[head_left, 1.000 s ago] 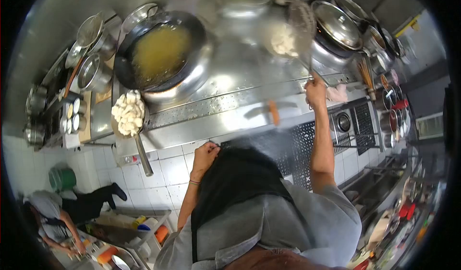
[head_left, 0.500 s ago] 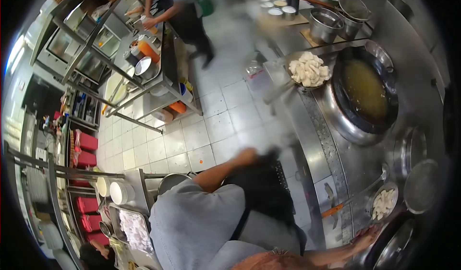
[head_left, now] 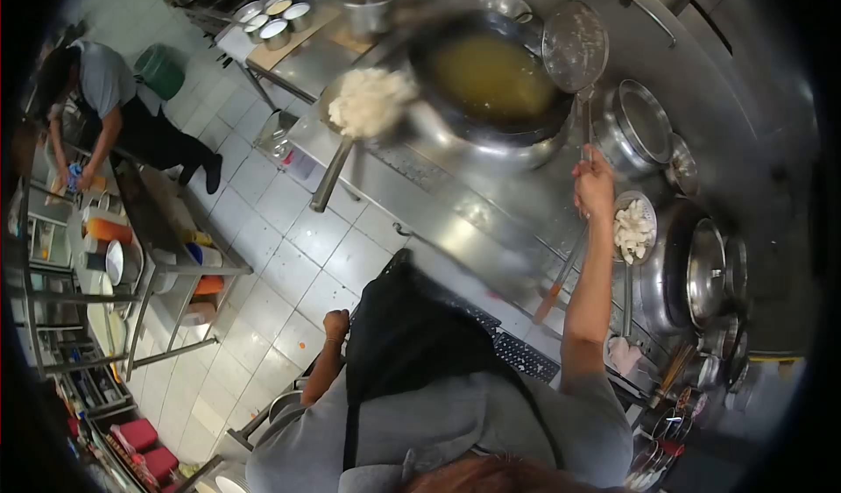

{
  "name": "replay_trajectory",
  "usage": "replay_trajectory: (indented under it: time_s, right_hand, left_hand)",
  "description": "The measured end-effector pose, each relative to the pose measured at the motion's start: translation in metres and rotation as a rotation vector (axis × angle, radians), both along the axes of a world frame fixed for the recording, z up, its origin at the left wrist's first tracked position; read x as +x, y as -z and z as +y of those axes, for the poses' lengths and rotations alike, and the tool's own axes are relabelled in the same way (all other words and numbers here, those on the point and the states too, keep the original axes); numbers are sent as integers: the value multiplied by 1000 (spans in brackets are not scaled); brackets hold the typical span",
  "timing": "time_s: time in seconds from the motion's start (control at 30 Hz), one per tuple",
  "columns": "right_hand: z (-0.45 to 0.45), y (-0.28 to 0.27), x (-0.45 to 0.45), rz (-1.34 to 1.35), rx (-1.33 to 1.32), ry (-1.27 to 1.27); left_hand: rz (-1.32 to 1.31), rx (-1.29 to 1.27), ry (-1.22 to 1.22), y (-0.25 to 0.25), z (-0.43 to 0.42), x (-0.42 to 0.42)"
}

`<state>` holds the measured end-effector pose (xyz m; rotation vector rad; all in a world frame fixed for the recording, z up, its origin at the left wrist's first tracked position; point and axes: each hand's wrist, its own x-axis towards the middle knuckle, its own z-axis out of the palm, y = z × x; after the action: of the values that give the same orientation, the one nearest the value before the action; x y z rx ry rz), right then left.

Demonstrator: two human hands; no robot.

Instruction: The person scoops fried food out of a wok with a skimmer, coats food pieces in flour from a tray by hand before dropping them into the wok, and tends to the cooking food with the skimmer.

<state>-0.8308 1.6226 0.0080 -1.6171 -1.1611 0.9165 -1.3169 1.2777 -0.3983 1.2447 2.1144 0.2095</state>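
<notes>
Round grey metal mesh skimmer (head_left: 575, 48) extends beyond the right hand (head_left: 595, 184), which grips and partly hides its handle; its height over the round black wok (head_left: 526, 128) is unclear. The left hand's (head_left: 336, 324) state cannot be told.

Green bin (head_left: 159, 74) on tiled floor (head_left: 320, 237) near co-worker (head_left: 101, 81).
</notes>
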Motion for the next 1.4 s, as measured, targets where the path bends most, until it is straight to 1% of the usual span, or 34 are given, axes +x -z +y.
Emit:
replay_trajectory:
  time_s: [0.1,0.13,0.17,0.23,0.27,0.37,0.4,0.43,0.5,0.57,0.6,0.63,0.67,0.73,0.77,0.8,0.83,0.87,0.97,1.0,1.1,1.13,1.17,1.23,1.33,1.37,1.4]
  right_hand:
    - [32,22,1,-443,35,18]
    - [35,20,-5,-412,-18,35]
    - [39,19,-6,-296,-48,16]
    - [48,20,-9,-63,-110,-24]
    - [54,22,-6,28,-159,-73]
    - [69,23,0,272,-293,-183]
    - [68,21,-3,333,-333,-199]
    - [69,18,-7,395,-373,-216]
    - [67,17,-22,472,-369,-243]
    - [67,13,-41,528,-371,-246]
    - [67,9,-51,544,-372,-240]
    - [66,9,-59,560,-371,-233]
    - [66,11,-66,606,-363,-214]
    - [63,6,-83,672,-360,-213]
    - [62,4,-87,706,-361,-217]
    - [63,13,-81,773,-354,-296]
    - [63,15,-82,807,-359,-299]
    - [62,17,-84,842,-362,-303]
    - [58,23,-85,928,-353,-317]
    - [58,25,-84,952,-344,-324]
    - [56,32,-73,1037,-329,-355]
    - [56,27,-70,936,-299,-327]
    - [55,20,-66,839,-270,-294]
    - [60,11,-51,647,-210,-256]
    - [76,2,-12,164,-81,-127]
    - [84,7,13,-6,-44,-97]
    - [92,24,53,-93,-12,-107]
  left_hand:
    - [-36,-36,2,5,12,-3]
    - [73,-58,58,15,19,-5]
    - [97,-78,122,26,26,-10]
    - [143,-118,247,22,44,-11]
    - [-24,-203,77,21,55,-12]
    - [102,-126,326,44,80,-25]
    - [62,-192,319,46,90,-30]
    - [-7,-160,226,59,94,-35]
    - [-136,-99,44,87,102,-44]
    - [-214,-134,-69,83,113,-50]
    - [-274,-219,-172,51,127,-49]
    - [-332,-304,-274,35,137,-49]
    - [-306,-303,-238,33,145,-53]
    - [-258,-303,-172,55,153,-65]
    - [-234,-250,-132,66,157,-71]
    - [-210,-196,-95,75,159,-77]
    - [-185,-144,-58,60,164,-77]
    - [-251,-239,-116,46,172,-77]
    - [-283,-183,-264,49,176,-77]
    - [-255,-216,-175,53,179,-80]
    - [-279,-231,-195,62,175,-75]
    - [-313,-254,-184,53,173,-72]
    - [-288,-251,-86,45,173,-66]
    - [-226,-240,111,48,162,-66]
    - [-339,-282,89,59,154,-69]
    - [-286,-114,263,37,155,-67]
    - [-132,30,473,42,154,-74]
